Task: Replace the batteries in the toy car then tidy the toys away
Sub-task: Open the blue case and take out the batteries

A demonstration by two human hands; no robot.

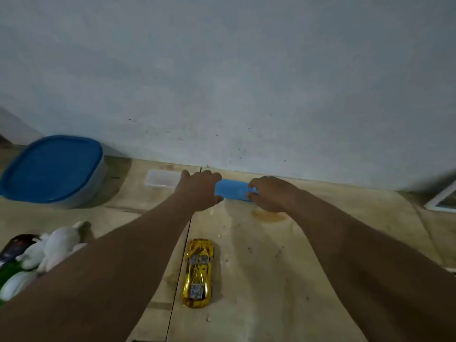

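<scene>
Both my arms reach fwd across a wood-look floor toward the wall. My left hand (pixel 199 190) and right hand (pixel 270 193) meet at a small blue box (pixel 232 191) lying near the wall; left fingers curl over its left end, right fingers pinch its right end, so I seem to hold it w/ both hands, maybe opening it. Just left of it, partly behind my left hand, sits a clear plastic piece (pixel 160 178), maybe a lid or tray. The gold toy car (pixel 198 272) lies btwn my forearms, wheels down, untouched, well apart from both hands. No batteries visible, so I judge the swap not yet begun and tidying still ahead. At far left: a large tub w/ blue lid (pixel 53 169), closed, and a heap of soft toys (pixel 42 257) by my left arm. A white-framed object (pixel 443 201) shows at the right edge. Nothing blocks the car.
</scene>
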